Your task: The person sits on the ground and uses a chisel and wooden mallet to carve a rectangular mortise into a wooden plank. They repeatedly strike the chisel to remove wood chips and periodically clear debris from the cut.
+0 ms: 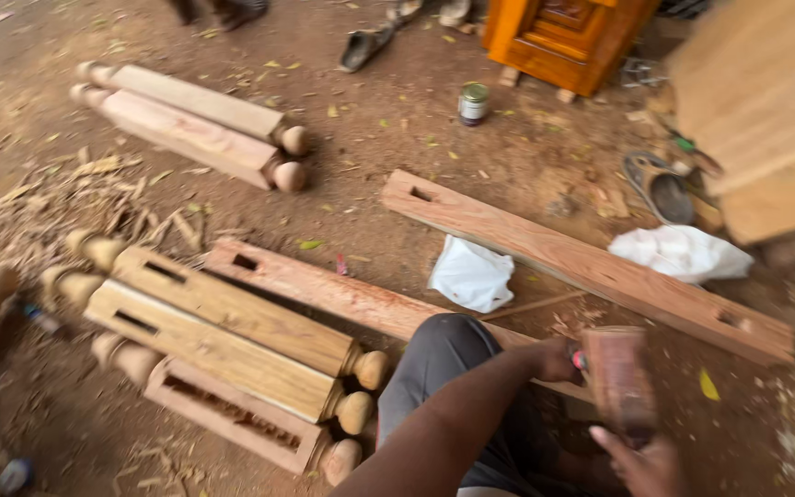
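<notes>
My left hand (556, 359) is closed at the left edge of a blurred reddish-brown wooden block (618, 379), with a small red piece (580, 359) showing between them. From below, my right hand (641, 465) holds the block's lower end with its fingers against it. The block hangs above the dirt floor, just right of my bent knee in grey trousers (443, 364). A long reddish beam with mortise holes (324, 290) runs under my left arm.
Three turned posts with ball ends (232, 350) lie at my left, and two more (195, 124) farther back. A second mortised beam (591, 267), two white bags (471, 273) (678, 251), a tin can (473, 103), an orange cabinet (563, 37), sandals (660, 189) and stacked planks (766, 101) surround me.
</notes>
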